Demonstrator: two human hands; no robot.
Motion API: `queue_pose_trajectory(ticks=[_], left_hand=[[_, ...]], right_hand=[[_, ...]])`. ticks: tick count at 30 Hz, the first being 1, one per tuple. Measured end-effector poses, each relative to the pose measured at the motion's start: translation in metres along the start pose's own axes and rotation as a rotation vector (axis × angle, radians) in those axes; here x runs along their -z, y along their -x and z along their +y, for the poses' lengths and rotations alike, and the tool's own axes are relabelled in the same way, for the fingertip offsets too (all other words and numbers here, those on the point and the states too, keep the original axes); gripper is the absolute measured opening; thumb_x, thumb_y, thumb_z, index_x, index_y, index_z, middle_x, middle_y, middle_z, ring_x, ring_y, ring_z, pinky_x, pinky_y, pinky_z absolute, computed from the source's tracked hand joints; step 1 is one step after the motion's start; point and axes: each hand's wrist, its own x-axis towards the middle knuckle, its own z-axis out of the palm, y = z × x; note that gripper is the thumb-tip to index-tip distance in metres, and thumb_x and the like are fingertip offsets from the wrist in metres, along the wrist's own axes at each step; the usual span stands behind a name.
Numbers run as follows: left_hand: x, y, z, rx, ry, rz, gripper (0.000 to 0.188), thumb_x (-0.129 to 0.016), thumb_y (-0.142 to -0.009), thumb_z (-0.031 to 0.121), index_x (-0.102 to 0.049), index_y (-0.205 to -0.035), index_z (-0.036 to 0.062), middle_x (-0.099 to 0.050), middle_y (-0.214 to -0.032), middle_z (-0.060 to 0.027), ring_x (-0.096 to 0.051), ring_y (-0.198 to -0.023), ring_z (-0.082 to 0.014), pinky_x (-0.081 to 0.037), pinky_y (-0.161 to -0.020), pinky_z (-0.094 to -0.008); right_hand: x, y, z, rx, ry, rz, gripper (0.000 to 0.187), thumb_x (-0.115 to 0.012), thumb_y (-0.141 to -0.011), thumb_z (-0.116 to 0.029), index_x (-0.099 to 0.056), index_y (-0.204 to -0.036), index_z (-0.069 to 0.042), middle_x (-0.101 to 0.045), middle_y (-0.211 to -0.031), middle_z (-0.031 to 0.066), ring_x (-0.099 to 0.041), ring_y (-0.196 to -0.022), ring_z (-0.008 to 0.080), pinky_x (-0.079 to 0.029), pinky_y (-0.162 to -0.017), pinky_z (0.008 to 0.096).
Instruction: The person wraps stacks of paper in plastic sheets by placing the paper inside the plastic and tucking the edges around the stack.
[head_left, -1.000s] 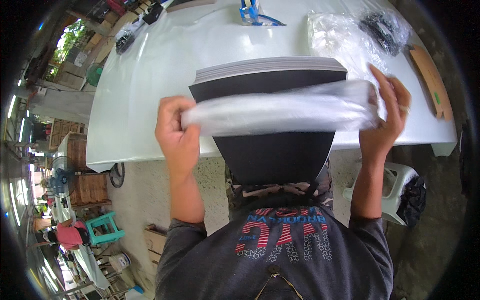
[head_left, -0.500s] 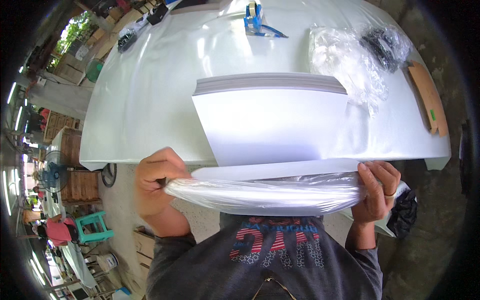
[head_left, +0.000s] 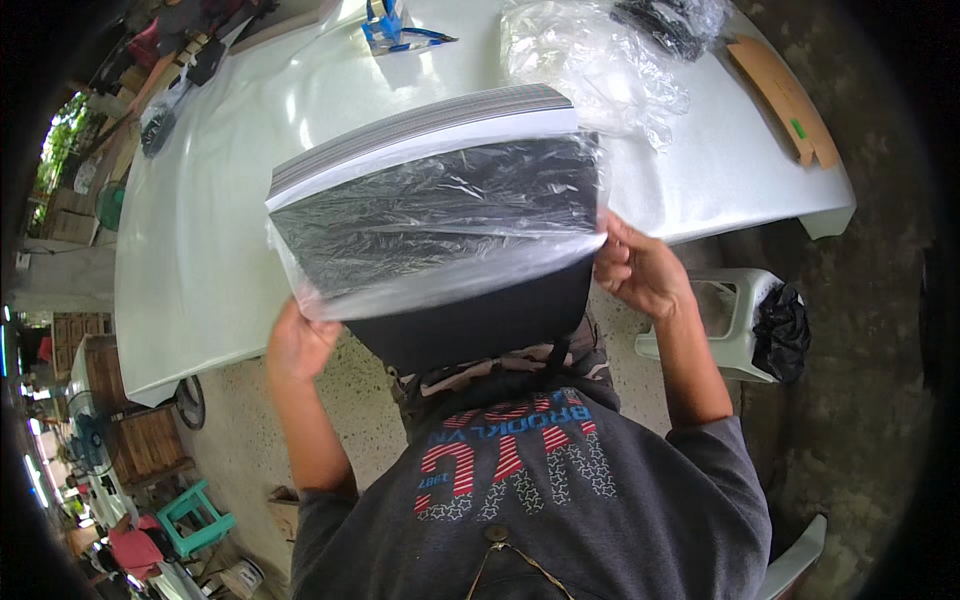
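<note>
A flat black panel (head_left: 460, 330) lies partly inside a clear plastic bag (head_left: 440, 205), its near end sticking out of the bag toward my body. My left hand (head_left: 303, 338) pinches the bag's near edge at the left corner. At the right corner, my right hand (head_left: 642, 265) grips the same edge between thumb and fingers. Just beyond the bag, on the white-covered table, rests a thick stack of sheets (head_left: 420, 135) with a white top; the bagged panel covers its near part.
A blue tape dispenser (head_left: 385, 28) stands on the table (head_left: 190, 280). Clear plastic bags (head_left: 590, 70) and a brown cardboard piece (head_left: 785, 100) lie at the right. A white stool (head_left: 725, 310) holding a black bag (head_left: 780, 335) stands right; a green stool (head_left: 195, 520) is far left.
The bagged panel has swung from edge-on near my chest to lying over the stack, its black face now showing. Both hands have shifted along the bag's edge. My view has turned.
</note>
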Motion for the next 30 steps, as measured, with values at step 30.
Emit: queue_pose_trajectory(ticks=[30], left_hand=[[0.104,0.027,-0.123,0.492,-0.489,0.171,0.04,-0.061,-0.071,0.023,-0.052,-0.105,0.0041,-0.052,-0.081,-0.0031,-0.046,-0.065,-0.0114,-0.034,-0.055,-0.0189]], right_hand=[[0.159,0.001,0.101,-0.216,0.542,0.355,0.015,-0.058,-0.079,-0.011,-0.054,-0.092,-0.006,-0.051,-0.069,-0.0053,-0.036,-0.046,0.0009,-0.028,-0.04,0.0184]])
